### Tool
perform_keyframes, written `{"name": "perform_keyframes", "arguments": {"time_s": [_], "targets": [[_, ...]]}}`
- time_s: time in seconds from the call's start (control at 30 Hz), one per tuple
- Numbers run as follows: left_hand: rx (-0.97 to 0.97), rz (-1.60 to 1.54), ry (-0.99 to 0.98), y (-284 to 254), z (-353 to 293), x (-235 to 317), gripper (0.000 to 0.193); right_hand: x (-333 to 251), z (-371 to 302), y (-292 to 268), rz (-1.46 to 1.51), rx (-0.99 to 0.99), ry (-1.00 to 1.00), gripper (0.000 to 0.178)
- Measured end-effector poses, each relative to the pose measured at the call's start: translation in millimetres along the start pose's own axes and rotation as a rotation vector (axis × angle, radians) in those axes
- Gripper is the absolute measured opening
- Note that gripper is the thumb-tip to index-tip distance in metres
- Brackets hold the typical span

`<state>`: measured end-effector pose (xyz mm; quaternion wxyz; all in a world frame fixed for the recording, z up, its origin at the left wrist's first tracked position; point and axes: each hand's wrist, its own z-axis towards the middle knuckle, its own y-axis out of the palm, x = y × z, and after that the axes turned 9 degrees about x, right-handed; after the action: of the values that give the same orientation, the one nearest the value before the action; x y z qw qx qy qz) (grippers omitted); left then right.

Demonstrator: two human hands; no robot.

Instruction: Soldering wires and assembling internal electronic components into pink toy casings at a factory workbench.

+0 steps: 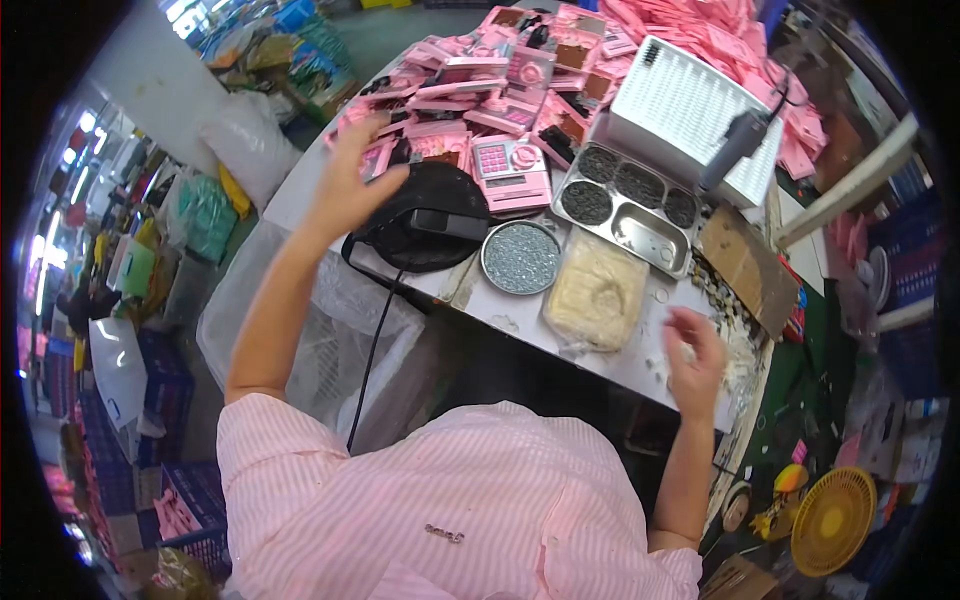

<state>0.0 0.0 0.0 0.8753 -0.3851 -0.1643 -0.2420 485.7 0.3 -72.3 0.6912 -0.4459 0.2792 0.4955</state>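
Beside the right hand [693, 352], its grip parted, lies a clear bag [597, 295] of pale material; beyond, a round dish [521, 292] of silvery bits, then a metal tray [650, 237], dark bits filling four compartments. The left hand [350, 172], thumb spread from fingers, reaches toward piled pink toys [511, 172].

A white worktop [636, 372] runs from the frame's upper middle to right of centre. Pink plastic cases [512, 180] lie heaped along its upper part. Around the centre sit a black rounded object [440, 195], a round dish [484, 264] of silvery bits, a bag of cream-coloured material [597, 300] and a compartmented metal tray [645, 235]; small loose pieces [738, 365] scatter at right.
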Motion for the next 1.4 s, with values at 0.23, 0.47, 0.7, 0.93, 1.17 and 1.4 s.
{"name": "perform_keyframes", "arguments": {"time_s": [0.23, 0.47, 0.7, 0.93, 1.17, 1.4], "targets": [[-0.28, 0.12, -0.411, -17.1, -136.0, -168.1, 0.097, -6.2, 79.9, 191.3, -0.14, -0.52, -0.461, 0.083], [-0.154, 0.254, -0.536, 13.0, -134.5, -133.8, 0.058, -1.7, 85.1, 325.5, -0.416, -0.582, -0.593, 0.104], [0.016, 0.208, -0.156, 11.1, -115.7, -143.6, 0.023, 4.9, 93.7, 336.1, -0.221, -0.535, -0.574, 0.101], [-0.053, 0.042, -0.344, -40.3, -86.1, -120.1, 0.017, -45.5, 132.2, 334.4, -0.193, -0.588, -0.446, 0.106], [-0.038, -0.171, -0.299, -77.6, -77.1, -27.6, 0.025, -112.1, 145.1, 252.0, -0.212, -0.693, -0.475, 0.099], [-0.326, -0.431, -0.312, -60.1, -170.1, 76.6, 0.035, -127.6, 53.8, 106.4, -0.324, -0.923, -0.277, 0.093]]}}
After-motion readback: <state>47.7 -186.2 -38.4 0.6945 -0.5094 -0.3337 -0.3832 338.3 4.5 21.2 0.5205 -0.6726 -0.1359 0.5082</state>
